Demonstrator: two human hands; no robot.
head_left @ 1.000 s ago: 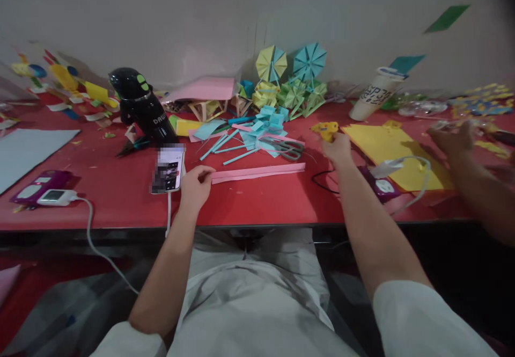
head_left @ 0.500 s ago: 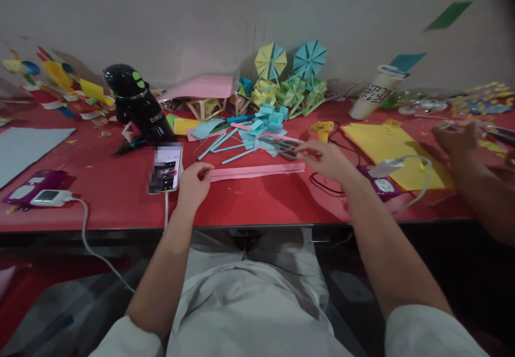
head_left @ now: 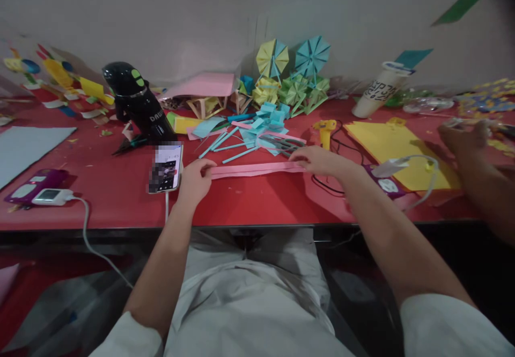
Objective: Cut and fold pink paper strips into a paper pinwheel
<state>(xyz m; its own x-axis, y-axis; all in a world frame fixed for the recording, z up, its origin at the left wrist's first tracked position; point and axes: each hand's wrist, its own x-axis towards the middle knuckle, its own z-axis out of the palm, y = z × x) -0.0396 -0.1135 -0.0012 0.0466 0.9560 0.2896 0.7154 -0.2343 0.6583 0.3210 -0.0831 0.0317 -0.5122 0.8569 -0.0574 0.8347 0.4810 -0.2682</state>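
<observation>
A long pink paper strip (head_left: 257, 170), with a crease along its length, stretches between my two hands just above or on the red table. My left hand (head_left: 197, 179) is closed on its left end, thumb and fingers pinched together. At the other end my right hand (head_left: 316, 159) has its fingertips on the strip, fingers bent in a pinch. Just behind the right hand lie grey-handled scissors (head_left: 284, 144). Beyond the strip is a heap of blue paper pieces and thin blue paper sticks (head_left: 240, 159).
A phone (head_left: 168, 168) with a cable stands left of my left hand, near a black bottle (head_left: 140, 104). To the right are a yellow glue gun (head_left: 325, 133), yellow paper sheets (head_left: 402, 153) and a power strip (head_left: 388, 186). Another person's hand (head_left: 464, 139) is at the far right.
My right hand has moved left and down from beside the scissors onto the right end of the pink strip. My left hand keeps its grip at the left end.
</observation>
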